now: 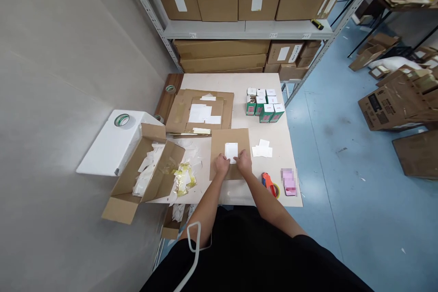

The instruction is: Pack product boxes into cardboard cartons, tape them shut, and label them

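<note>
A white paper label lies upon a flat brown cardboard sheet at the near middle of the table. My left hand is closed at the label's lower left corner, its fingertips gathered on the paper's edge. At the lower right side, my right hand pinches the same label. Right of the sheet are several loose white paper slips. An orange-red tape dispenser rests near my right forearm, a yellow tape roll beside it.
Stacked cardboard with white paper on top is at the back left. Several green-and-white small boxes stand at the back right. An open carton of white scraps leans by the left edge. A blurred pink item lies near the right edge. Shelving rises behind.
</note>
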`<state>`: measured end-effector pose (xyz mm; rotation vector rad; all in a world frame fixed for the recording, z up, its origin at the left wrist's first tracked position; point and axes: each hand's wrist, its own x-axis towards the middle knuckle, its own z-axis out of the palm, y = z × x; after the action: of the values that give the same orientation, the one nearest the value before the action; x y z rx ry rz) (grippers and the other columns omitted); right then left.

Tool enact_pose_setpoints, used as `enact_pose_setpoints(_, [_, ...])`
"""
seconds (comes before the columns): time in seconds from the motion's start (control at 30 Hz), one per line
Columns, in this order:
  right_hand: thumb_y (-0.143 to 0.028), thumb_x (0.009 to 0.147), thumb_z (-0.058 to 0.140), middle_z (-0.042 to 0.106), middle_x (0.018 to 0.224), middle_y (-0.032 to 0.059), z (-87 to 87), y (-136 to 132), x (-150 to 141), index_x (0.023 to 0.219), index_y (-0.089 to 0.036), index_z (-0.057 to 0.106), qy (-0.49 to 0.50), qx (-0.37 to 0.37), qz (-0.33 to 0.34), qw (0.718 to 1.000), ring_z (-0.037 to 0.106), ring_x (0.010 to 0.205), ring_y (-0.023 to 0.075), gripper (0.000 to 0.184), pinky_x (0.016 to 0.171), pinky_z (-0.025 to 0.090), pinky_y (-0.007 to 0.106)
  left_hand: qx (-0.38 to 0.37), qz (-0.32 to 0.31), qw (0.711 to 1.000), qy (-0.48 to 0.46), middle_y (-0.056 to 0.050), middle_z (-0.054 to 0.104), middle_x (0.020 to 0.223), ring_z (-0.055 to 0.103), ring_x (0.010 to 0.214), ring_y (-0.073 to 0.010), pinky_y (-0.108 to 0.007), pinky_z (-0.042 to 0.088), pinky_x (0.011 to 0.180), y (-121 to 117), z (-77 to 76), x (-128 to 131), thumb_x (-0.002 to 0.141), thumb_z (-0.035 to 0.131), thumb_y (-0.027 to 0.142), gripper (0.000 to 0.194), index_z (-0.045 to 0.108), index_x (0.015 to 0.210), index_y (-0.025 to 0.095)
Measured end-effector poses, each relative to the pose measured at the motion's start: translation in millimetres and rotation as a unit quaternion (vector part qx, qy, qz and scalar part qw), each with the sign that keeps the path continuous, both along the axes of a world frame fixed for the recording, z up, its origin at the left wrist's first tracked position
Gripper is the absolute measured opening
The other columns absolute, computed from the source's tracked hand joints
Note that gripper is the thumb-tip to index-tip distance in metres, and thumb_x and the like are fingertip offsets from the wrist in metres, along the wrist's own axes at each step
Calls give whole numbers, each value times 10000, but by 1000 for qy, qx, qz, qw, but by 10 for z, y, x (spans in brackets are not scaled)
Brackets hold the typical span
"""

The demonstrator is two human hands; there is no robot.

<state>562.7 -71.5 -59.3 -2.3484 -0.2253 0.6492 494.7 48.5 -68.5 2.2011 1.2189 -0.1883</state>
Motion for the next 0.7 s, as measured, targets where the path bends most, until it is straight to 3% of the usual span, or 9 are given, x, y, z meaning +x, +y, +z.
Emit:
enact_pose_setpoints(0.17, [-372, 972, 684, 718, 1004, 116, -10, 53, 27, 1209, -192, 577, -3, -97, 15, 995, 686, 945, 297, 316, 797, 460, 359, 18, -88, 991, 94, -198, 755, 1072, 696, 1109, -375, -441, 514, 918, 242, 71, 79, 807, 807, 542, 419, 702, 1017, 195])
enact_pose_setpoints(0.27, [-340, 990, 644, 712, 1095, 137, 14, 74, -36, 1254, -187, 608, -44, -120, 36, 991, 653, 1034, 298, 308, 876, 465, 366, 45, -196, 979, 28, -188, 685, 1344, 576, 1336, -345, -448, 454, 1079, 261, 80, 88, 901, 722, 420, 409, 683, 1254, 218])
enact_pose_setpoints(0.37, [-264, 1011, 554, 643, 1322, 161, 0, 25, -193, 1252, -190, 682, -140, -118, 87, 979, 560, 1225, 304, 282, 1038, 414, 385, 60, -302, 951, -14, -105, 414, 1677, 291, 1571, -344, -496, 312, 1224, 226, 40, 60, 971, 593, 325, 526, 567, 1495, 288])
enact_pose_setpoints(0.5, [-197, 1018, 452, 453, 1617, 136, -57, -85, -481, 1350, -218, 699, -189, -150, 137, 961, 360, 1481, 348, 415, 1151, 323, 453, 18, -335, 942, 23, 16, 161, 1783, 50, 1641, -347, -544, 204, 1276, 284, -30, -11, 1001, 511, 457, 677, 354, 1653, 368])
enact_pose_setpoints(0.57, [-177, 996, 461, 411, 1662, 129, -63, -119, -605, 1449, -231, 642, -180, -178, 137, 958, 280, 1549, 360, 490, 1168, 304, 478, 2, -347, 937, 26, 45, 129, 1786, 19, 1648, -318, -529, 195, 1282, 344, -49, -34, 994, 503, 483, 707, 306, 1668, 400])
enact_pose_setpoints(0.7, [-181, 989, 458, 424, 1664, 125, -23, -136, -777, 1514, -253, 595, -170, -210, 126, 955, 250, 1583, 362, 547, 1202, 268, 488, -11, -347, 937, 18, 54, 110, 1786, 15, 1649, -317, -544, 205, 1279, 400, -66, -36, 973, 520, 475, 743, 285, 1674, 404])
